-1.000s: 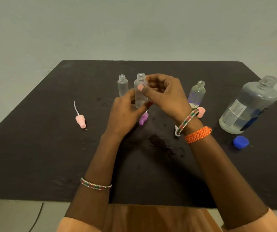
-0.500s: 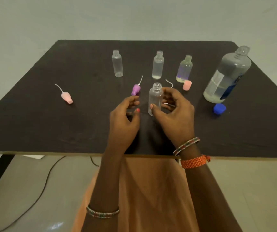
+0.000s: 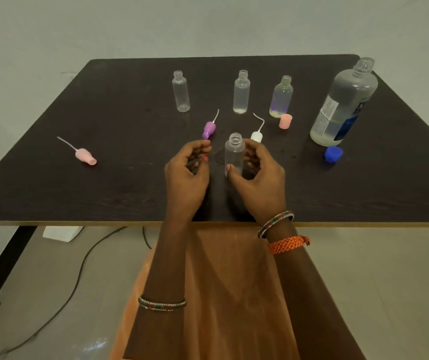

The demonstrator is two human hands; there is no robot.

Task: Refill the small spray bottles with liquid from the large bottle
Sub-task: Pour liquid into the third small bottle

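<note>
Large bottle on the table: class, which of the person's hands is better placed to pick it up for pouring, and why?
Probably the right hand. The large bottle stands uncapped on the right side, nearer that hand, though it now holds the small bottle. The left hand, which holds nothing, would have to cross over.

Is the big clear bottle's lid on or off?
Off. The big clear bottle shows a bare threaded neck, and its blue cap lies beside it on the dark table.
</note>
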